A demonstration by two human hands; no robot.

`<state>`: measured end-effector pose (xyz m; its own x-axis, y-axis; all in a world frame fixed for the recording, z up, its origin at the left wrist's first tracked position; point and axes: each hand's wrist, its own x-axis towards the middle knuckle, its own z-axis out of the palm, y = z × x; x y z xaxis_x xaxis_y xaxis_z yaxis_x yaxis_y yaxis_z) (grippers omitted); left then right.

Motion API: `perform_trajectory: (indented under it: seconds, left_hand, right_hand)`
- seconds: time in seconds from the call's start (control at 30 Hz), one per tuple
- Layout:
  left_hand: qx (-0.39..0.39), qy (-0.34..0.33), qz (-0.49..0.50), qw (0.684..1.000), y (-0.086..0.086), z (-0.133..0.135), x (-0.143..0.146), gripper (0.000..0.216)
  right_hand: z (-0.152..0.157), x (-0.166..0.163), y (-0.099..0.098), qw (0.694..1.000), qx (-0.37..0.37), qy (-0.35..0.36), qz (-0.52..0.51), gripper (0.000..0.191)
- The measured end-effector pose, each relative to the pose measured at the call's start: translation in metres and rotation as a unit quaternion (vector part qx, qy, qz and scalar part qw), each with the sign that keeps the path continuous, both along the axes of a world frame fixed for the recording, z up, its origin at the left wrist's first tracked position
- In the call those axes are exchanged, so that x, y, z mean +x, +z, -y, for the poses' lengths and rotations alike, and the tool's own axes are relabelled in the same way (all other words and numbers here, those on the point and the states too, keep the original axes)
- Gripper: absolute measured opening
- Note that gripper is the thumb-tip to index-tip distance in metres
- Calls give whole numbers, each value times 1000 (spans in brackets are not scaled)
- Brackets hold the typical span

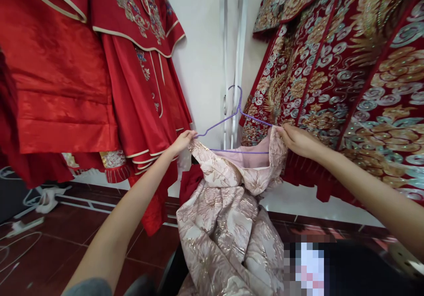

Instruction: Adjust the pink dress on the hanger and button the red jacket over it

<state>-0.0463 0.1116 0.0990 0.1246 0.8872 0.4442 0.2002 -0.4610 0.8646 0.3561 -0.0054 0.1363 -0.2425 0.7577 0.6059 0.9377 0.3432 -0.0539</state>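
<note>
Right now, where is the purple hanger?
The purple hanger is mid-picture in the head view, its ends tucked in the pink dress, between the left hand and the right hand.

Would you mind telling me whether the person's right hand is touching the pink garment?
Touching. The head view shows the right hand gripping the upper edge of the pink garment, where it hangs on the purple hanger.

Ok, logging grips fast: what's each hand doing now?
Left hand: closed on pink garment, at purple hanger end.
Right hand: closed on pink garment.
</note>
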Motion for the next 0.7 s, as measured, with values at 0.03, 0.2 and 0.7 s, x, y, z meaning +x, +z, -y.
perform_trajectory:
  seconds: [0.03, 0.2, 0.7]
  left_hand:
    - [-2, 11, -20, 1000, -2, 4, -6, 40]
    - [-29, -3, -76, 997, -12, 31, -32, 55]
    - [120, 15, -35, 992, 20, 7, 14, 40]
  right_hand:
    - [0, 1, 0, 1000, 1, -2, 4, 35]
    - [-3, 2, -2, 1000, 13, -11, 13, 31]
    - [-15, -2, -4, 997, 16, -51, 53, 42]
